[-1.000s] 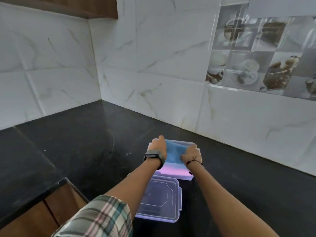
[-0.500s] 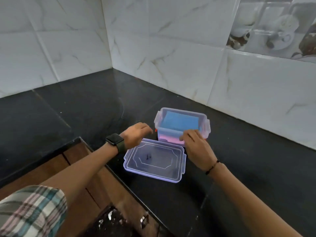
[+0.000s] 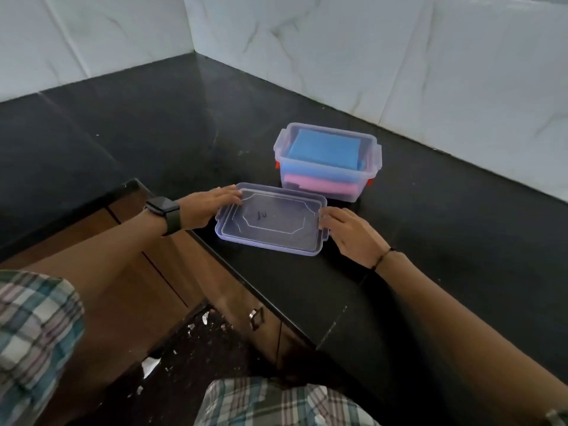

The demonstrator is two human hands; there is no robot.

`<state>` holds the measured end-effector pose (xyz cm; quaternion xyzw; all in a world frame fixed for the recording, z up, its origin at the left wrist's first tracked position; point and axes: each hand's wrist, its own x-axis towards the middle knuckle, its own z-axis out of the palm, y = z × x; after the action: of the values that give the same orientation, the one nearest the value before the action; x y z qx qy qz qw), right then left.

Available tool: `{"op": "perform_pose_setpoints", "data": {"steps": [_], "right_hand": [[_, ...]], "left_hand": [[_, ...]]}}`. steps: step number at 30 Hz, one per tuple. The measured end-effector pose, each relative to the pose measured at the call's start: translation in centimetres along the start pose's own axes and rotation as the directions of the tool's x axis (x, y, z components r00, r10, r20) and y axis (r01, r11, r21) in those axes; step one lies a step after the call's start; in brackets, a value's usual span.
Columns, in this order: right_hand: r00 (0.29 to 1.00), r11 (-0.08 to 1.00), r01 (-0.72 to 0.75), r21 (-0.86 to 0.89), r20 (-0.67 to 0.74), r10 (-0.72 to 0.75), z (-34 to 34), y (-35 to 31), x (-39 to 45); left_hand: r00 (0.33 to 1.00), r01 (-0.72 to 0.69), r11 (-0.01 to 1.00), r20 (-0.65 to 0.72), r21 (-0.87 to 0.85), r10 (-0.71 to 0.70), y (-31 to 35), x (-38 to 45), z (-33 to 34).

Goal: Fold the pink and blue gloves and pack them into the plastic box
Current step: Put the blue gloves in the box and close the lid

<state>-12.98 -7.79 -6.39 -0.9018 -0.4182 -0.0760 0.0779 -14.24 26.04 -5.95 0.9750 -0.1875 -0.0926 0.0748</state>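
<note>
A clear plastic box stands on the black counter. Inside it the folded blue glove lies on top of the folded pink glove, which shows through the front wall. The box's clear lid lies flat on the counter just in front of it. My left hand holds the lid's left edge, fingers curled over the rim. My right hand holds the lid's right edge. Both hands are clear of the box.
The black counter runs into a corner of white marble-look wall tiles. Its front edge runs diagonally below the lid, with brown wooden cabinets and a metal handle underneath. A dark speckled floor lies below.
Both hands left the gloves in the box, drew back to the lid and took hold of its two side edges. The camera tilted down and nearer.
</note>
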Motion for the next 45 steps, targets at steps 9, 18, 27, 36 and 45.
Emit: {"op": "perform_pose_setpoints", "data": {"steps": [9,18,27,36,45], "right_hand": [[0.881,0.754,-0.253,0.606,-0.178,0.439,-1.7,1.0,-0.5],[0.524,0.528,-0.584,0.616,-0.211,0.825,-6.8,5.0,7.3],[0.559,0.564,-0.82,0.095,-0.081,0.826,-7.8,8.0,11.2],[0.504,0.507,-0.856,0.098,-0.053,0.862,-5.9,9.4,11.2],[0.45,0.436,-0.868,0.238,0.001,0.893,-6.5,9.9,10.3]], "left_hand": [[0.906,-0.077,0.822,-0.384,-0.564,-0.179,2.1,-1.3,-2.3],[0.738,0.273,0.642,-0.273,-0.717,-0.617,7.6,10.7,-9.4],[0.778,0.457,0.793,-0.251,-0.402,-0.576,8.0,15.2,-9.3],[0.773,0.455,0.785,-0.25,-0.422,-0.582,8.2,16.3,-7.6],[0.777,0.48,0.732,-0.152,-0.485,-0.61,9.0,17.4,-8.4]]}}
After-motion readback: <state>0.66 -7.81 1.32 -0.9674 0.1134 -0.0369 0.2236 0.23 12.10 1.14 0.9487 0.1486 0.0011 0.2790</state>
